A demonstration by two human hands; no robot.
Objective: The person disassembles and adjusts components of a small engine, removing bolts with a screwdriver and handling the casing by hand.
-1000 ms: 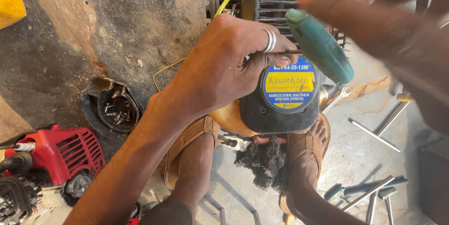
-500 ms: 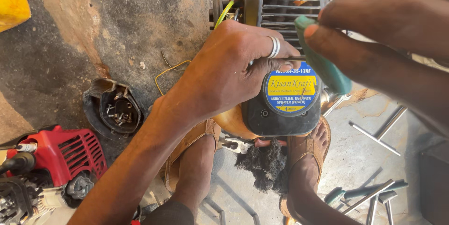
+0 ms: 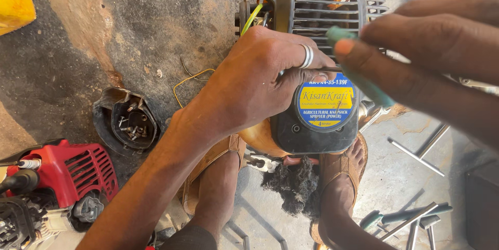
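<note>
A small black engine (image 3: 317,125) with a slotted cover and a round blue-and-yellow label stands on the ground between my sandalled feet. My left hand (image 3: 260,81), with a ring on one finger, rests on its left side and pinches the thin metal shaft of a screwdriver. My right hand (image 3: 426,52) comes in from the upper right, close to the camera, and grips the screwdriver's green handle (image 3: 364,81) over the cover. Yellow wires (image 3: 252,18) stick out at the engine's top left.
A black dish-shaped part (image 3: 127,122) holding small screws lies on the concrete to the left. A red engine (image 3: 62,177) sits at bottom left, a yellow container (image 3: 13,0) at top left. A dark rag (image 3: 296,187) lies between my feet. Metal wrenches (image 3: 416,151) lie at right.
My right hand with the green-handled screwdriver has shifted lower and closer to the left hand. The left hand stays on the engine.
</note>
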